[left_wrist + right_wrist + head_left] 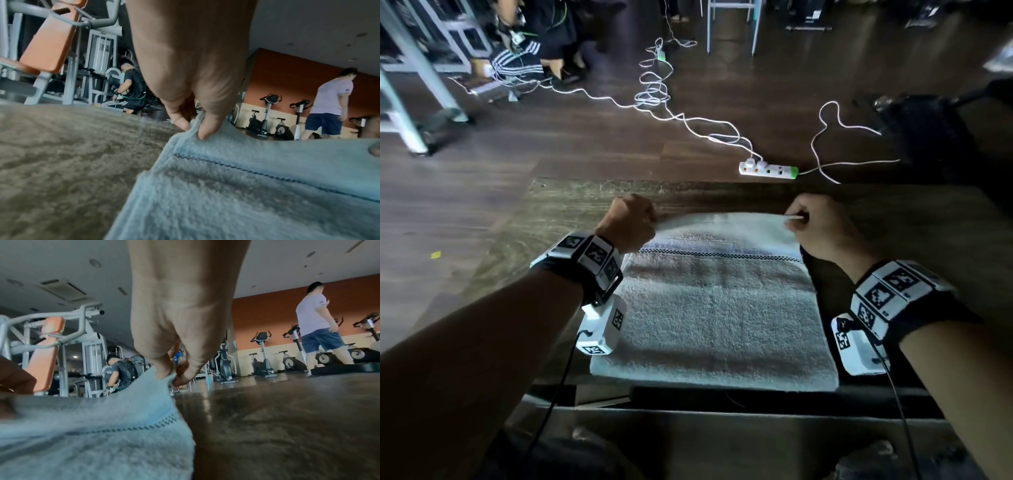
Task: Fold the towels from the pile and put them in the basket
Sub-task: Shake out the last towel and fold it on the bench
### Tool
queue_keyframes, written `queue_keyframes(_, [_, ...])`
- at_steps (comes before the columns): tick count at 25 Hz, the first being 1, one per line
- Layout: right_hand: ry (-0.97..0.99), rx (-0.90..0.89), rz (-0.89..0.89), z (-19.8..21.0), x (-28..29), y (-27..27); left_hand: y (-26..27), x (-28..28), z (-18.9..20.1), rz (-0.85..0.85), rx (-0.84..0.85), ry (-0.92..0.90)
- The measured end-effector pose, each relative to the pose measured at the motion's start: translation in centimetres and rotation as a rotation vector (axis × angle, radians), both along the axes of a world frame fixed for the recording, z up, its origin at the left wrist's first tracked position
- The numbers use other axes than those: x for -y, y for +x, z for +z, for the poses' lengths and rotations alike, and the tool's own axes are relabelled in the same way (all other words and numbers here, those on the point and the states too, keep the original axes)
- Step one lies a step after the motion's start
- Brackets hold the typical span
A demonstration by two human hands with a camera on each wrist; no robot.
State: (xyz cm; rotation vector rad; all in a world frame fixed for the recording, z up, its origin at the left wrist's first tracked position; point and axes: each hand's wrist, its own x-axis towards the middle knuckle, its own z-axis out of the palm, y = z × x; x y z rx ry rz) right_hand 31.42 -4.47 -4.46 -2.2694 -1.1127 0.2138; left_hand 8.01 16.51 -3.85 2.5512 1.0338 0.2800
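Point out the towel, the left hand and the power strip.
towel (715, 308): head view, middle of its flat part.
left hand (628, 222): head view, back of the hand.
power strip (768, 170): head view, middle of its body.

pale terry towel (717, 308) flat on the wood-grain surface (571, 212), hands at its far corners, white power strip (768, 170) on the floor beyond

The dark wood-grain bench (893, 219) stands on a dark brown plank floor (551, 144). A white power strip with a green end (768, 170) lies on the floor, with tangled white cables (654, 92) leading away. Grey-framed weight machines with orange pads (49, 344) stand at left. Upright exercise bikes (262, 353) line an orange wall (271, 313). The lighting is dim.
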Motion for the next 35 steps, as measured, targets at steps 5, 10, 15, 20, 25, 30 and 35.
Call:
queue_keyframes(5, [0.044, -0.049, 0.141, 2.5, 3.1, -4.2, -2.5, 2.4, 1.8, -0.053, -0.213, 0.017])
queue_keyframes(10, [0.041, -0.083, 0.134, 2.0, 7.3, -7.0, -6.4, 3.8, 2.2, -0.05, -0.343, 0.004])
queue_keyframes(15, [0.259, -0.069, 0.226, 1.9, 8.3, -9.3, -5.6, 8.5, 3.7, -0.269, -0.012, -0.002])
queue_keyframes(20, [0.382, -0.015, 0.258, 1.5, 7.4, -11.7, -1.2, 13.8, 3.1, -0.414, 0.253, -0.159])
queue_keyframes(25, [0.455, 0.025, 0.234, 0.3, 8.2, -10.6, -0.4, 14.1, 2.3, -0.417, 0.305, -0.269])
queue_keyframes(30, [0.463, 0.098, 0.195, 0.3, 7.8, -9.4, 1.9, 13.0, 2.6, -0.347, 0.359, -0.268])
queue_keyframes(35, [0.43, 0.015, 0.177, 0.2, 7.5, -9.3, 3.1, 13.5, 1.8, -0.281, 0.469, -0.179])
